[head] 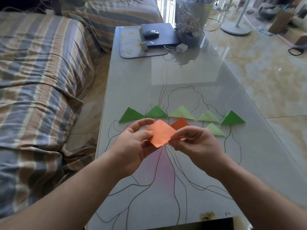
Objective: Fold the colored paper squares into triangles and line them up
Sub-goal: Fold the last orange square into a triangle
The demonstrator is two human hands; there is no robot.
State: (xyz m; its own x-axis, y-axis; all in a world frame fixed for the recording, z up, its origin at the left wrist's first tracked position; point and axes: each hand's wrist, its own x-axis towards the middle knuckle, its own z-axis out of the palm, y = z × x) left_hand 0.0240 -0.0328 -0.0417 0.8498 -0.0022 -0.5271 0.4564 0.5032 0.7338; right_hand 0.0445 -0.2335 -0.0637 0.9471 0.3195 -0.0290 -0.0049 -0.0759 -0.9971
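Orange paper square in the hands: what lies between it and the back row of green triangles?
In the head view, a darker orange triangle lies on the table between the orange paper square and the row of green triangles, partly hidden by the square.

Five folded triangles (181, 114) lie in a row on the table (191, 77), two more (214, 129) just before them.

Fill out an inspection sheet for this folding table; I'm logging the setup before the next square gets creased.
Surface: glass table with line drawing.
Job's things: five green triangles in a row, a sixth nearer; darker orange paper lying behind the orange square.
Clutter: laptop, mouse, wrapped bouquet.
Grippers: left hand and right hand pinch the square.
Cables: white charger.
Surroundings: striped sofa, fan base.
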